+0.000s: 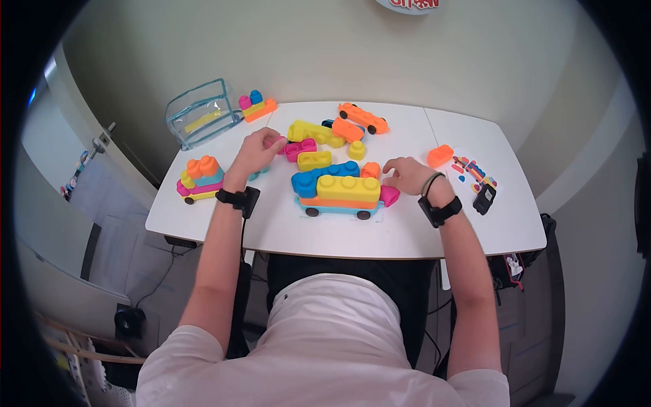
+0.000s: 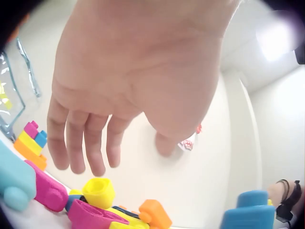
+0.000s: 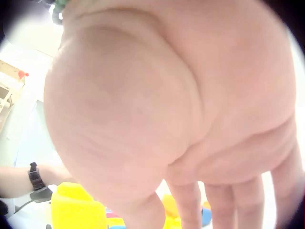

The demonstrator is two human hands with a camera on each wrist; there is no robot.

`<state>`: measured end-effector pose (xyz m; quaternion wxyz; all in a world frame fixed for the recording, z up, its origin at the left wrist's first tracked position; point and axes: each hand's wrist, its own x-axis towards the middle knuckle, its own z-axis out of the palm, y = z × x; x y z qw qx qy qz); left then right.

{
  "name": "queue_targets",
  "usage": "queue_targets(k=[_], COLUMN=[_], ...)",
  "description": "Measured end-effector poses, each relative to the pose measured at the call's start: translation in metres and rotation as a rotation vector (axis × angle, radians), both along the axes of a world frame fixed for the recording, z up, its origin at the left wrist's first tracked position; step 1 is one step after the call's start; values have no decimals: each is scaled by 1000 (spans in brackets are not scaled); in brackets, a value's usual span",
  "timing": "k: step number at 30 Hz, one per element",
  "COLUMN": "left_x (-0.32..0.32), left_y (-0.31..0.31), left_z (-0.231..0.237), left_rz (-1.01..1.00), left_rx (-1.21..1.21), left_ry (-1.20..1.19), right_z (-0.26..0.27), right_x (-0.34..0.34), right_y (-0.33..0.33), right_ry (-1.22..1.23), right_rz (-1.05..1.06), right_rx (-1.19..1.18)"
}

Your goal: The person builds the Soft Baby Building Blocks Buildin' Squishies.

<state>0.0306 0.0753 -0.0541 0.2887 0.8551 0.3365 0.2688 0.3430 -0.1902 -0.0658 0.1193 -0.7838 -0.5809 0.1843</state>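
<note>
My left hand (image 1: 256, 154) hangs loose, empty, near the pink block (image 1: 294, 154); my right hand (image 1: 412, 178), relaxed, seems empty beside the truck (image 1: 339, 202) on the desk (image 1: 264, 237). A careless brush could tip it.

Right hand (image 3: 167, 105) is filling most of view, fingers (image 3: 248, 205) pointing down. Yellow block (image 3: 78, 207) is showing lower left, left arm (image 3: 12, 182) behind.
</note>
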Motion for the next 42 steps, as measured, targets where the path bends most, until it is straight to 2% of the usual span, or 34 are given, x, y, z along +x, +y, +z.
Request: queue_targets(k=[1, 3, 4, 6, 10, 12, 16, 19, 21, 23, 25, 27, 31, 33, 34, 36, 37, 39, 42], left_x=[3, 7, 9, 15, 23, 24, 31, 38, 40, 39, 34, 31, 17, 14, 14, 15, 18, 24, 32], left_y=[13, 36, 44, 58, 61, 45, 44, 55, 63, 55, 64, 56, 34, 8, -17, -45, -56, -76, -99], left_z=[-8, -27, -29, -34, -34, -22, -28, -32, -39, -34, -39, -21, 22, 43, 63, 82, 86, 84, 80], left_rz=[-2, 51, 53, -83, -78, 74, 85, 23, 49, 27, -40, -60, -84, -21, 6, -28, -65, -72, -241], left_rx=[7, 178, 176, 80, 55, 192, 168, 54, 12, 44, 146, 184, 163, 152, 89, 46, 3, 89, 63], left_ry=[1, 6, 4, 195, 260, 489, 580, 638, 488, 477, 278, 270, 204, 64, 58, 19, -23, -54, -126], right_z=[-3, -7, -6, -8, -3, -11, -15, -19, -22, -22, -15, 1, 26, 34, 42, 59, 64, 70, 73], right_x=[-3, -9, -10, -9, -10, -5, -4, -2, -1, 0, -1, -5, -12, -13, -22, -50, -62, -83, -102], right_y=[-1, -2, -3, -6, -14, -12, -13, -13, -14, -13, -17, -24, -37, -40, -41, -44, -44, -44, -46], right_ry=[1, -66, -63, -32, -24, -7, 44, 19, 28, -15, -34, -84, -152, -195, -192, -180, -178, -154, -259], right_rz=[-2, 49, 59, 62, 59, 63, 60, 72, 33, 35, 23, 6, -81, 12, 15, 120, 121, 214, 205], right_rx=[7, 3, -53, -64, -60, -48, -25, -16, -43, -53, -86, -141, -82, 146, 147, 577, 578, 791, 788])
